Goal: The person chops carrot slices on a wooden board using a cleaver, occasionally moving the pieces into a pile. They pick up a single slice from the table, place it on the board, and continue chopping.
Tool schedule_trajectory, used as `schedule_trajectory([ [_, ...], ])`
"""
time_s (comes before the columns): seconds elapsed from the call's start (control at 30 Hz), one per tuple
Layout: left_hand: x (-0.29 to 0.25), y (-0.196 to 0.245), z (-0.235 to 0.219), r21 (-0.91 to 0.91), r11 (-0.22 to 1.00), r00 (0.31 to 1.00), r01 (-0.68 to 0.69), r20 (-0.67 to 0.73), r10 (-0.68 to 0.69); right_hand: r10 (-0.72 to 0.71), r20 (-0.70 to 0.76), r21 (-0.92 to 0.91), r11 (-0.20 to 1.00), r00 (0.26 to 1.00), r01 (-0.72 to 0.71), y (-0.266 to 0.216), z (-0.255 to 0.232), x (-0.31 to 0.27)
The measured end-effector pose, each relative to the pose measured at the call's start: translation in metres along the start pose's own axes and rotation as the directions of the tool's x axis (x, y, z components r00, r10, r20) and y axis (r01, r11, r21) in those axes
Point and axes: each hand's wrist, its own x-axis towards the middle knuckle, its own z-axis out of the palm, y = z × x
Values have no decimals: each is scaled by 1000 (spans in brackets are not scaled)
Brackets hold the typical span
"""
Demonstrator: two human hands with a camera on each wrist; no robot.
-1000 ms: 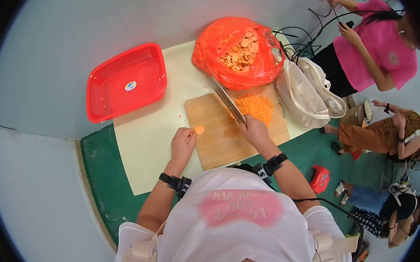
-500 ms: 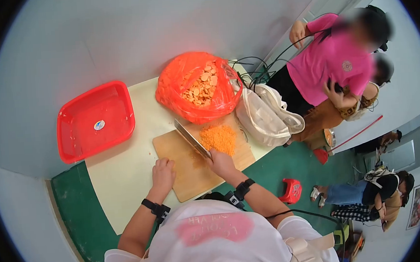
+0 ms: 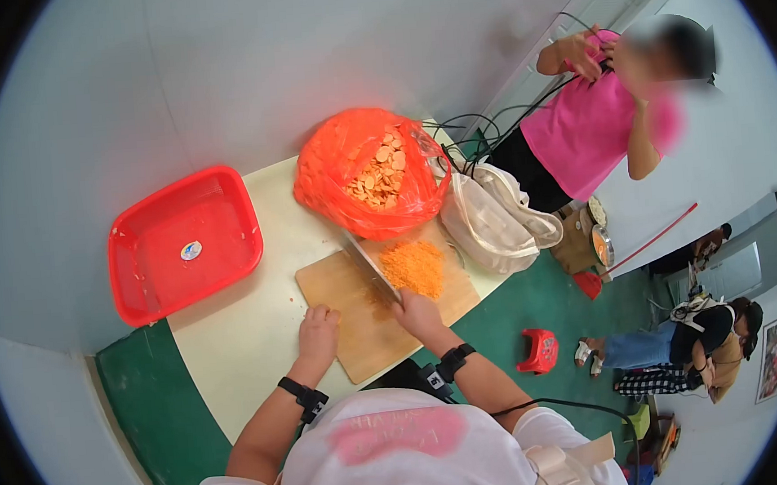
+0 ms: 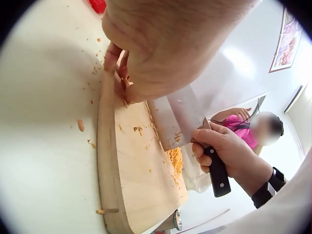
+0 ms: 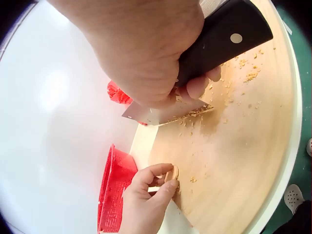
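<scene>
My right hand (image 3: 419, 315) grips the black handle (image 4: 217, 171) of a cleaver (image 3: 370, 267), whose wide blade stands edge-down on the wooden cutting board (image 3: 364, 345). At the board's left edge, my left hand (image 3: 319, 336) pinches a round carrot slice (image 5: 172, 174) between thumb and fingers; in the head view the fingers mostly hide it. To the right of the blade lies a heap of finely chopped carrot (image 3: 412, 270). Small orange bits cling to the blade and dot the board around it.
Behind the board stands a red plastic bag (image 3: 325, 175) filled with carrot slices (image 3: 382, 178). A red basin (image 3: 189, 288) is at the table's left, a whitish bag (image 3: 486, 227) at its right. Cables, a red stool (image 3: 538, 351) and several people are off to the right.
The head view has swung, moving the table left and lower. The slice, plainly seen at my left fingertips before, is now mostly covered by them. My right hand keeps hold of the cleaver.
</scene>
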Motion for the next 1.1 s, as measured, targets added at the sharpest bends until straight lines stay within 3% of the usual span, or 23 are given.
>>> schedule_trajectory([
  [0.07, -1, -2, 2, 15, 1000, 1000, -20, -14, 20, 100, -51, -24, 995, 994, -101, 8, 0, 1],
  [0.27, 0, -1, 1, 29, 999, 999, -43, -26, 43, 109, -86, -96, 988, 990, -117, 6, 7, -1],
  [1.03, 1, 3, -2, 106, 982, 987, -157, -23, 160, 124, -37, -45, 991, 992, -126, 9, 0, -7],
  [1.1, 1, 5, -2, 155, 981, 993, -120, 14, 119, 122, -33, -44, 991, 992, -123, 10, -1, -6],
])
